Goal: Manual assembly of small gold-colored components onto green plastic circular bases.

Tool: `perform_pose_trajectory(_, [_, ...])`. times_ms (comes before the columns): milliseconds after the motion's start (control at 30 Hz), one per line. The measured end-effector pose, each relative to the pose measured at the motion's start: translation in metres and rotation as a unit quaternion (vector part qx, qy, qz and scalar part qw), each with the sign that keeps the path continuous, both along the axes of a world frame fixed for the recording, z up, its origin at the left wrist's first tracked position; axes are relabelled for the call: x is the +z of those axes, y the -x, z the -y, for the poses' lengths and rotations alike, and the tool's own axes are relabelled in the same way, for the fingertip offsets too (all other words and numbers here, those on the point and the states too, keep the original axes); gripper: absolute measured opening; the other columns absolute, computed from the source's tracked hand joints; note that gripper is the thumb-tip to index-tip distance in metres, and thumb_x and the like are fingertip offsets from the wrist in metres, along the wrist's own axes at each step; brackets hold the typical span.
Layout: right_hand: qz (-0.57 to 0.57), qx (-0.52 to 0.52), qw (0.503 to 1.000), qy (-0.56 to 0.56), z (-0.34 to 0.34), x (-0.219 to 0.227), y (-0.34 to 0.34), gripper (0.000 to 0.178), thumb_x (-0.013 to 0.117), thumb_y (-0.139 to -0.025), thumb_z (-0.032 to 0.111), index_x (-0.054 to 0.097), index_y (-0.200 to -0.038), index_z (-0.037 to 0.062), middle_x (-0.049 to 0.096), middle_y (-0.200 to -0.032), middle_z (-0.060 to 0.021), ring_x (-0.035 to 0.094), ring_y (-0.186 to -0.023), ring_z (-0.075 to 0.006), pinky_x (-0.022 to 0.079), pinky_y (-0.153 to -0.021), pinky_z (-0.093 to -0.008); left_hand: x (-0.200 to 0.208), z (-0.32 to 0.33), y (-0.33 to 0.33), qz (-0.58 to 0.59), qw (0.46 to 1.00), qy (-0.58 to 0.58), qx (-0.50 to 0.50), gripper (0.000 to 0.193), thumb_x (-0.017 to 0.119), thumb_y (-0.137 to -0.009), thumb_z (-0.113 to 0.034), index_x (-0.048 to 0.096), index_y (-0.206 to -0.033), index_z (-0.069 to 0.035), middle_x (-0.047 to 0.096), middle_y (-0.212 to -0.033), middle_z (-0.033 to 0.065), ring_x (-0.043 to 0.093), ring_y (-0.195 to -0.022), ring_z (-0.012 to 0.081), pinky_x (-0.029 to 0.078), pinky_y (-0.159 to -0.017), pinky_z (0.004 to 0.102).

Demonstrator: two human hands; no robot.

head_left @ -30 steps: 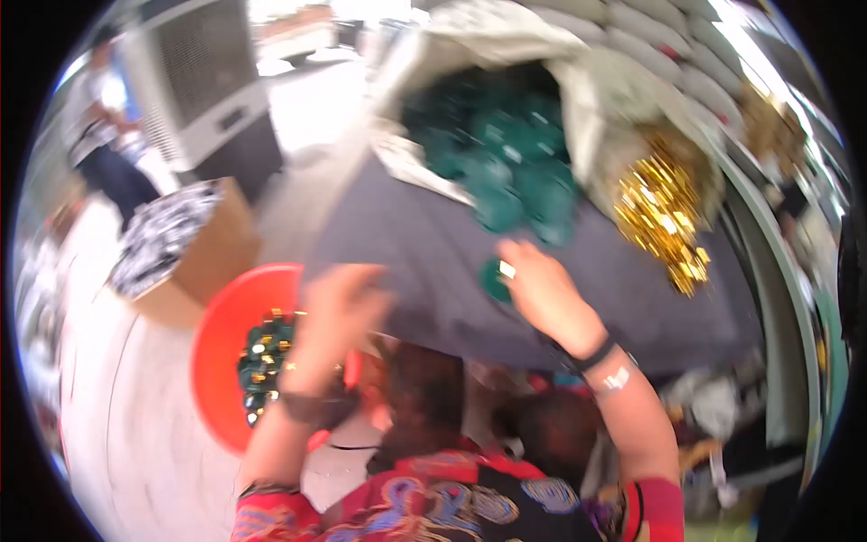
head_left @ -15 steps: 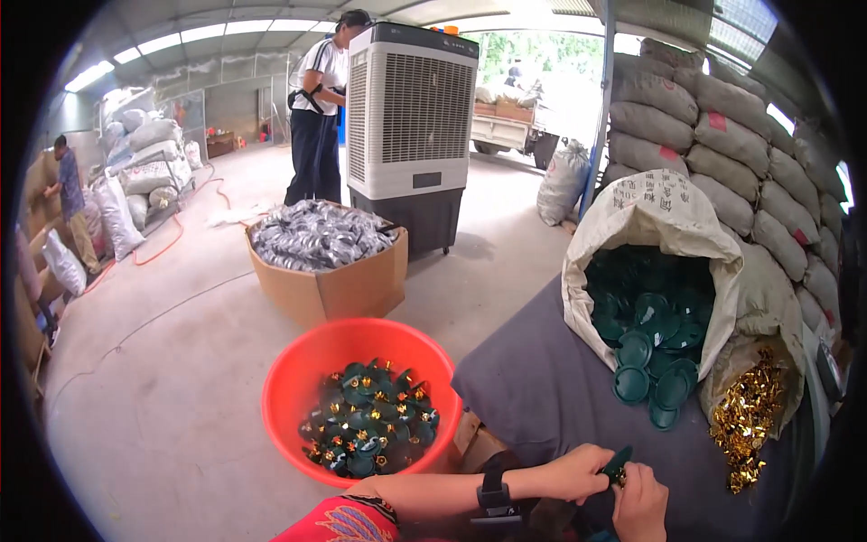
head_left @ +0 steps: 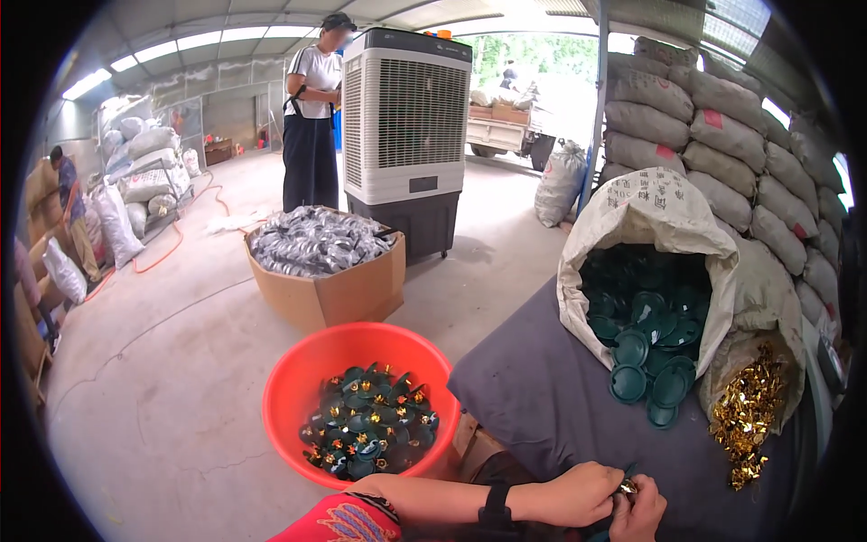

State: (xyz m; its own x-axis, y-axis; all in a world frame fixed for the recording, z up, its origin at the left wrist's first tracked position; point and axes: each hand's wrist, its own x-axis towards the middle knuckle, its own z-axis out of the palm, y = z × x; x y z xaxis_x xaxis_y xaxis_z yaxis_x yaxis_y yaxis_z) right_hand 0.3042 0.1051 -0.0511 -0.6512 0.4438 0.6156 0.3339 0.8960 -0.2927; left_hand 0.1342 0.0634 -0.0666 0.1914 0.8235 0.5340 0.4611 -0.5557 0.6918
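Head view: at the near edge, the left hand (head_left: 578, 494) and right hand (head_left: 639, 515) meet, fingers grasping a small gold piece (head_left: 626, 488) over the grey desk (head_left: 542, 397). Far right, an open white sack (head_left: 632, 217) spills green caps (head_left: 646, 379). Left, a red basin (head_left: 289, 406) sits beside open concrete floor (head_left: 163, 379).
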Motion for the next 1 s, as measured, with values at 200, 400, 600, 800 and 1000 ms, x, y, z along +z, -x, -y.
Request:
perform_pose_trajectory(200, [-0.117,-0.01,0.974,0.194,-0.009,-0.019,-0.008,0.02,0.057,-0.09,0.004,0.056,-0.108,-0.0048,0.064,-0.089,-0.0147,0.064,-0.08,-0.0229,0.05,-0.071,-0.0312,-0.009,-0.011,-0.014,-0.057,0.996,-0.057,0.041,0.016,0.056,-0.077,-0.01,0.05,-0.082,0.003,0.057,-0.075,0.0211,0.058,-0.068,0.0412,0.046,-0.062,0.0481])
perform_pose_trajectory(400, [-0.258,-0.01,0.916,0.306,-0.012,-0.021,-0.018,0.016,0.055,-0.095,0.003,0.055,-0.11,-0.0035,0.061,-0.097,-0.0066,0.058,-0.088,-0.014,0.047,-0.079,-0.0262,-0.005,-0.031,-0.029,-0.037,0.997,-0.064,0.015,0.017,0.056,-0.079,-0.012,0.05,-0.083,0.003,0.058,-0.077,0.0204,0.058,-0.069,0.0412,0.045,-0.061,0.0482])
perform_pose_trajectory(600, [-0.353,-0.097,0.851,0.376,-0.01,-0.03,-0.06,0.017,0.057,-0.095,0.007,0.057,-0.11,0.0004,0.061,-0.085,-0.0028,0.053,-0.064,-0.0086,0.044,-0.057,-0.0235,-0.008,-0.051,-0.057,0.017,0.994,-0.029,-0.103,0.026,0.058,-0.085,-0.024,0.054,-0.081,0.002,0.059,-0.078,0.0212,0.059,-0.078,0.0424,0.046,-0.067,0.0503])
perform_pose_trajectory(800, [-0.409,-0.189,0.772,0.448,-0.005,-0.004,-0.083,0.034,0.058,-0.09,0.015,0.055,-0.12,-0.0026,0.061,-0.09,-0.0048,0.062,-0.073,-0.0137,0.052,-0.066,-0.0276,-0.013,-0.074,-0.041,-0.128,0.988,-0.084,-0.003,0.02,0.059,-0.087,-0.025,0.07,-0.088,-0.007,0.068,-0.094,0.0151,0.065,-0.088,0.0314,0.053,-0.071,0.0411])
perform_pose_trajectory(1000, [-0.658,0.095,0.696,0.272,0.044,0.017,-0.169,0.025,0.059,-0.093,0.021,0.057,-0.111,0.003,0.066,-0.09,-0.0079,0.064,-0.069,-0.0164,0.053,-0.061,-0.0301,-0.031,-0.094,-0.03,0.056,0.99,0.101,-0.083,0.017,0.057,-0.091,-0.005,0.06,-0.106,0.001,0.055,-0.081,0.0007,0.046,-0.056,0.005,0.037,-0.05,0.0198])
